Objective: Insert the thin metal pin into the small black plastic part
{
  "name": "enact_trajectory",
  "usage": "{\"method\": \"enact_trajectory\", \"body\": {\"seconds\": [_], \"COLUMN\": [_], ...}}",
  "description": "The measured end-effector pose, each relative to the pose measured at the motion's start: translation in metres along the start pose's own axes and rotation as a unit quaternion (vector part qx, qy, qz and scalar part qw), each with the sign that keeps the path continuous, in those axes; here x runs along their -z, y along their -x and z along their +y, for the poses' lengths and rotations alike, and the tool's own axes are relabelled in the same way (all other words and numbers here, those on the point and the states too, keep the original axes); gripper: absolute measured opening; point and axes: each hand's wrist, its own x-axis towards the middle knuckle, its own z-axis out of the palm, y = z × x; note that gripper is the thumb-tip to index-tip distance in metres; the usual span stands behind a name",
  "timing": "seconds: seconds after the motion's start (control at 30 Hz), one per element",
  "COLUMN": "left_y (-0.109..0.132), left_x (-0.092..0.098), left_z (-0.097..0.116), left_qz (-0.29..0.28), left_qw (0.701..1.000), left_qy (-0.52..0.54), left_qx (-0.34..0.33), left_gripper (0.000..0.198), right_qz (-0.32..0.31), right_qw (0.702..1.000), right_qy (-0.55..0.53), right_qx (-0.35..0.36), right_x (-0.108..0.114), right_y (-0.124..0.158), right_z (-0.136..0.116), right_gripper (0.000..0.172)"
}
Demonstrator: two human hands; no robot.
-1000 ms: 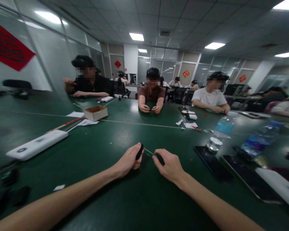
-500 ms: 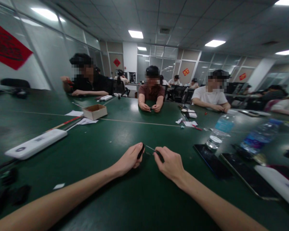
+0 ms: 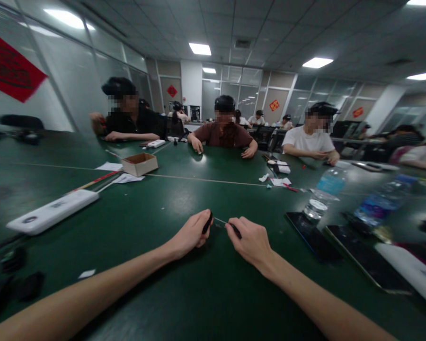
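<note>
A: grips?
B: left grip (image 3: 189, 235) closed on a small black handle (image 3: 208, 222). right grip (image 3: 250, 242) pinching a black piece (image 3: 235, 230).
A: between them?
B: thin metal wire (image 3: 220, 221) runs handle to piece, just above the green desk (image 3: 156, 265). exact part too small to tell.
A: around it?
B: right: water bottle (image 3: 322, 199), black phone (image 3: 311, 236). left: white power strip (image 3: 51, 212). far: cardboard box (image 3: 139, 164).

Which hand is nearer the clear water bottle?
Right. The right hand is apart from the clear water bottle, to its left in view; the left hand is farther left still.
</note>
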Motion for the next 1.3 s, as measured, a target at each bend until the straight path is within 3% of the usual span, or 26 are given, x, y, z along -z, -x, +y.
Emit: {"method": "enact_trajectory", "body": {"seconds": [0.63,1.3], "left_y": [-0.001,0.003], "left_x": [0.0,0.012], "left_z": [0.003,0.018], "left_qz": [-0.007,-0.158], "left_qw": [0.999,0.984], "left_qy": [-0.046,-0.056], "left_qx": [0.001,0.065], "left_gripper": [0.04,0.048], "right_qz": [-0.001,-0.002], "right_qw": [0.999,0.991], "right_qy": [0.024,-0.003], "right_qx": [0.048,0.131], "right_x": [0.004,0.005], "right_y": [0.003,0.006], "right_z": [0.002,0.019], "right_gripper": [0.028,0.026]}}
